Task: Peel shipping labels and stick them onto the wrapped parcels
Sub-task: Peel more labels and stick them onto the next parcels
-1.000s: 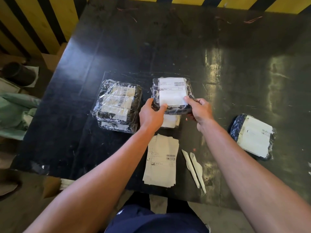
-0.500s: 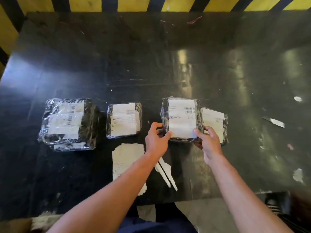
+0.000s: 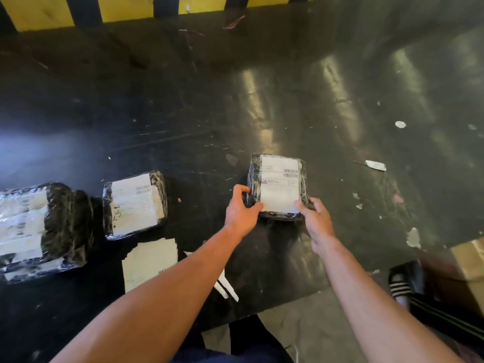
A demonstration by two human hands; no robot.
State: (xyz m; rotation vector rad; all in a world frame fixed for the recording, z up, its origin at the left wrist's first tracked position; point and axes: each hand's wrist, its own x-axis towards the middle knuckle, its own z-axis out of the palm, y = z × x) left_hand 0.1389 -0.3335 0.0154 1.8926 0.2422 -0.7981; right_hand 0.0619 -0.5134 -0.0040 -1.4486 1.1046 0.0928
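Observation:
A black plastic-wrapped parcel with a white shipping label [image 3: 279, 187] is held at its near corners by both hands. My left hand [image 3: 242, 210] grips its left near corner and my right hand [image 3: 315, 218] its right near corner. It rests on top of another parcel, almost wholly hidden beneath it. A second labelled parcel [image 3: 135, 204] lies to the left. A bigger stack of wrapped parcels [image 3: 39, 226] sits at the far left. A pile of label sheets [image 3: 149, 263] lies near the front edge, partly under my left forearm.
The black table [image 3: 235, 113] has scratches and paper scraps on its right side. Two white backing strips [image 3: 226, 286] lie near the front edge. A person's striped sandal [image 3: 402, 281] and a cardboard box [image 3: 468, 258] are at the lower right. A yellow-black striped wall runs along the back.
The parcel in both hands has been carried from beside the left stack to the right and set down over the parcel lying there. The camera has swung right with it.

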